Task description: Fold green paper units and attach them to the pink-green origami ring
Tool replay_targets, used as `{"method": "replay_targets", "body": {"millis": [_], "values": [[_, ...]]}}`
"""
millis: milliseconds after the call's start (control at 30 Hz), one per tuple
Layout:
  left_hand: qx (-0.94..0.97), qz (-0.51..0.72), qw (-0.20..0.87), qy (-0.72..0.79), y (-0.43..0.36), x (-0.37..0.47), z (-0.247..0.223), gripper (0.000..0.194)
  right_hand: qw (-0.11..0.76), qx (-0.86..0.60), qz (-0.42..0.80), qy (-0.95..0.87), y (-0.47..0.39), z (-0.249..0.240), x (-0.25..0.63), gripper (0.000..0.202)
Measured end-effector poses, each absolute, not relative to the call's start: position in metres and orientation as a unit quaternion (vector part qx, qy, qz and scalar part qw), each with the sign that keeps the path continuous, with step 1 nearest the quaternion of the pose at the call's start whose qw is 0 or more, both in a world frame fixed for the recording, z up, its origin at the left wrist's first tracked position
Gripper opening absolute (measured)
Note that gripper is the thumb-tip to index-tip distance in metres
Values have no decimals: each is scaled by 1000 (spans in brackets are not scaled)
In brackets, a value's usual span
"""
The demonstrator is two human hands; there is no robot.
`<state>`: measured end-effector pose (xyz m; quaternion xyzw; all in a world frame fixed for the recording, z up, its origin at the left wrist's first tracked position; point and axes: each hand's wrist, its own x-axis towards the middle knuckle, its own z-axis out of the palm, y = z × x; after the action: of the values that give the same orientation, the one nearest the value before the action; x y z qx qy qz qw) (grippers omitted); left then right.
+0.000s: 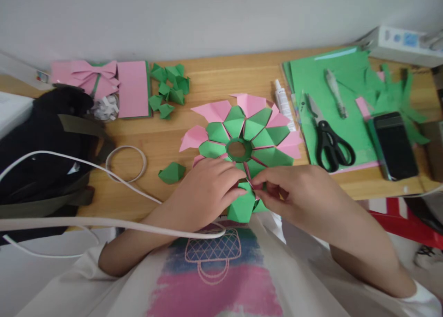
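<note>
"Flower (254, 134), paper: where is it lying?"

"In the head view, it is lying at the frame's centre, showing green inside and pink tips."

"And the hands?"

"At lower centre, the left hand (212, 185) is holding its near edge; the right hand (297, 188) is pinching a fold there, thumb and forefinger closing on paper."

"Elsewhere?"

"Scissors (324, 128) are resting on green sheets (306, 77), right of frame."

On the wooden table (221, 77) lie folded green pieces (176, 96), a white tube (284, 104) and green sheets (356, 132).
</note>
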<state>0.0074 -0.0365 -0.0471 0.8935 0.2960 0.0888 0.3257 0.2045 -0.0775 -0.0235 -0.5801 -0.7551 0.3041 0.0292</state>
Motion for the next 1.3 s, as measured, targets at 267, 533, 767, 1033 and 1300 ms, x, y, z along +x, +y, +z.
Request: {"method": "replay_targets", "body": {"millis": [267,533,767,1033,1300], "values": [[892,86,329,297,-37,7,-48,13,22,-585,321,-744,-78,-22,207,18],[891,83,332,299,-36,9,-46,13,-4,-595,336,-730,-76,-23,206,17],[894,81,325,298,-37,9,-46,13,-22,-605,345,-717,-74,-21,203,14],[891,87,326,304,-37,9,-46,13,-7,-632,376,-678,-74,-21,203,12],[873,95,343,334,-42,9,-50,12,-2,-630,379,-678,-74,-18,205,9]]}}
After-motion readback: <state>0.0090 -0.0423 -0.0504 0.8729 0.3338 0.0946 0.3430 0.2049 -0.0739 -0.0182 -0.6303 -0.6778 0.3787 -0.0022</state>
